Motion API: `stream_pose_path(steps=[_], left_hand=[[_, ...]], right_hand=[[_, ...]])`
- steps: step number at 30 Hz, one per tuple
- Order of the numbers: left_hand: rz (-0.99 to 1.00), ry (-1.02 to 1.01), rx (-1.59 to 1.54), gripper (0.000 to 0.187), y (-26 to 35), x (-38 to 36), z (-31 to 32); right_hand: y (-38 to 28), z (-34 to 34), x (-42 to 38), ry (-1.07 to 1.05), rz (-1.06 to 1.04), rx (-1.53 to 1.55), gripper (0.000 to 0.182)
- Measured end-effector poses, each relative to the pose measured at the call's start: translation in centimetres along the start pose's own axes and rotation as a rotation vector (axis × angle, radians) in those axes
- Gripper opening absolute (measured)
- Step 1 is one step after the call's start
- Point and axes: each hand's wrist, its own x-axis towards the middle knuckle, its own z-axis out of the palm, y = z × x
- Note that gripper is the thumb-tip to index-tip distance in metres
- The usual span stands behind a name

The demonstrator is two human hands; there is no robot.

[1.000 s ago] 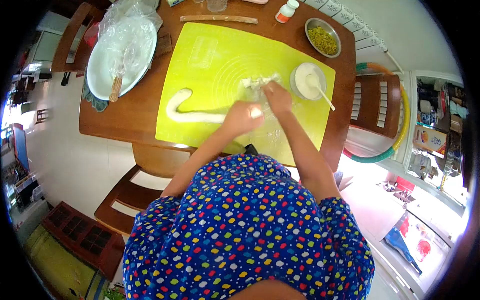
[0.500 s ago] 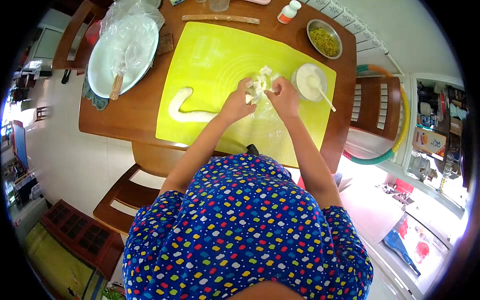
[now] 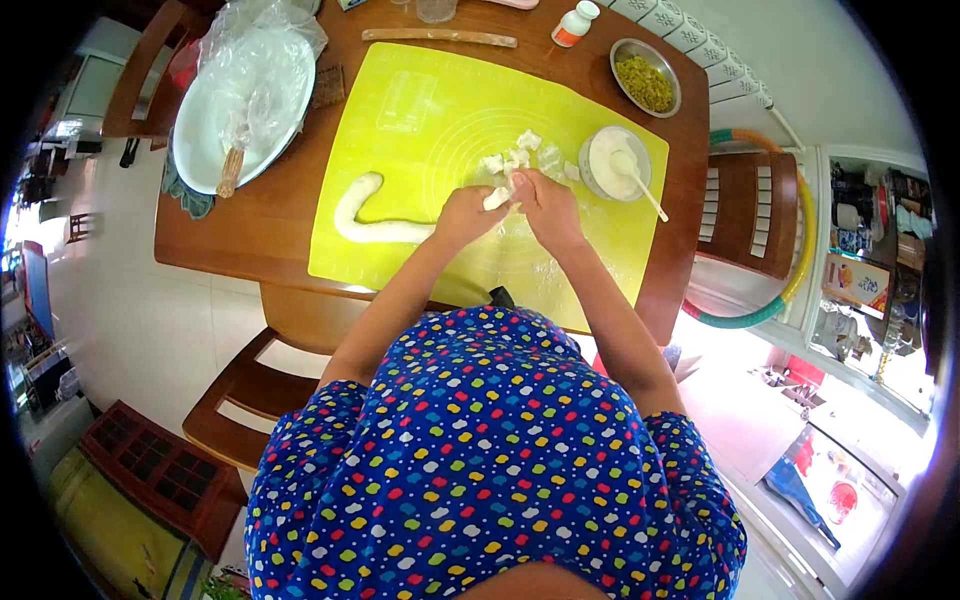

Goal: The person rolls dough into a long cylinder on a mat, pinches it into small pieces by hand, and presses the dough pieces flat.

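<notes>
A white rope of dough [image 3: 350, 215] curves across the yellow-green mat [image 3: 395, 130], one end passing out of sight beneath my left wrist. My left hand [image 3: 466, 216] is closed on dough, and a white end [image 3: 495, 199] pokes out past its fingers; whether this joins the rope is hidden. Pressed up against it, my right hand [image 3: 550, 208] pinches at the same dough end with thumb and fingers. Just beyond my fingertips lie several small torn dough pieces [image 3: 518, 158] in a loose heap. Loose flour dusts the mat nearby.
Right of the heap stands a tub of flour [image 3: 605, 150] with a white spoon [image 3: 645, 190]. Behind are a metal bowl of yellow-green filling [image 3: 645, 85], a white bottle [image 3: 575, 24] and a wooden rolling pin [image 3: 440, 38]. A large plastic-covered basin [image 3: 195, 125] sits left.
My hands have come together; the right moved left and down to meet the left at the dough end. The small pieces now show more fully beyond my fingers.
</notes>
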Motion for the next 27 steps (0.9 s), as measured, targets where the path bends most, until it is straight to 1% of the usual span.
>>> stream_pose_path(steps=[1,2,3,4,5,6,7,8,9,11,12,13,14,15,17,18,19,20,21,22,24,25,26,27], left_hand=[[0.014,0.024,0.067,0.033,0.1,0.0,0.1],[0.016,0.025,0.067,0.033,-0.2,0.2,0.6],[0.11,0.073,-0.014,0.033,-0.8,0.2,1.2],[0.204,0.119,-0.095,0.033,-1.2,0.3,1.7],[0.205,0.119,-0.095,0.033,-0.7,0.3,1.6],[0.134,0.068,-0.051,0.032,-0.3,0.2,1.5],[0.062,0.02,-0.006,0.032,0.0,0.0,1.2],[0.061,0.021,-0.001,0.032,0.1,-0.3,1.0],[0.084,0.045,0.049,0.031,0.3,-0.8,0.9],[0.108,0.06,0.091,0.03,1.4,-2.1,1.0],[0.173,0.047,0.019,0.029,2.5,-2.8,0.7],[0.234,0.028,-0.046,0.028,2.9,-3.2,0.3],[0.182,0.109,-0.101,0.027,1.4,-2.4,0.5],[0.183,0.133,-0.103,0.027,0.5,-1.3,0.2],[0.136,0.145,-0.133,0.043,-1.1,-1.0,0.4],[0.079,0.127,-0.098,0.059,-1.5,-0.5,0.5],[0.082,0.133,-0.102,0.059,-1.4,-0.1,0.8],[0.15,0.161,-0.181,0.054,-1.3,-0.1,1.3],[0.218,0.187,-0.256,0.049,-1.3,-0.2,1.4],[0.215,0.183,-0.252,0.049,-1.6,-0.3,1.3],[0.337,0.182,-0.198,0.032,-1.5,-0.1,0.8],[0.338,0.18,-0.199,0.032,-1.3,-0.2,0.7],[0.207,0.123,-0.072,0.026,-0.3,-0.7,0.0],[0.075,0.065,0.053,0.024,0.3,-1.0,-0.4]], right_hand=[[-1.9,-0.4,-0.1,-0.015,0.052,-0.21,0.029],[-3.1,-0.6,-0.1,-0.029,0.104,-0.419,0.03],[-2.6,-0.2,-0.1,-0.024,0.104,-0.42,0.03],[-1.4,0.5,-0.1,-0.019,-0.104,-0.448,0.028],[-1.0,0.8,-0.1,-0.017,-0.313,-0.474,0.027],[-0.6,0.9,-0.1,-0.018,-0.314,-0.471,0.027],[-0.3,1.0,0.0,-0.057,-0.337,-0.532,0.024],[-0.1,1.1,0.1,-0.094,-0.36,-0.593,0.023],[0.4,1.3,0.8,-0.09,-0.359,-0.591,0.023],[2.1,1.6,2.3,-0.133,0.022,-0.908,0.022],[3.8,1.0,2.4,-0.126,0.023,-0.909,0.022],[5.9,0.1,2.1,0.04,0.042,-0.763,0.021],[6.9,-0.3,1.9,0.188,0.053,-0.616,0.021],[6.2,-0.5,2.7,0.183,0.03,-0.62,0.021],[4.4,-0.6,1.3,0.391,-0.367,-0.456,0.021],[2.7,-0.7,0.8,0.388,-0.37,-0.461,0.021],[0.6,-0.6,0.4,0.154,-0.254,-0.303,0.021],[-0.5,-0.2,-0.1,-0.083,-0.128,-0.136,0.022],[-0.7,0.4,-0.3,-0.086,-0.126,-0.13,0.022],[-0.8,0.8,-0.4,-0.07,-0.133,-0.122,0.022],[-0.7,1.0,-0.5,-0.051,-0.141,-0.119,0.022],[-0.5,1.0,-0.6,0.009,-0.139,-0.123,0.022],[-1.0,1.0,-0.7,0.068,-0.136,-0.128,0.023],[-1.5,0.9,-0.9,0.067,-0.134,-0.128,0.023]])
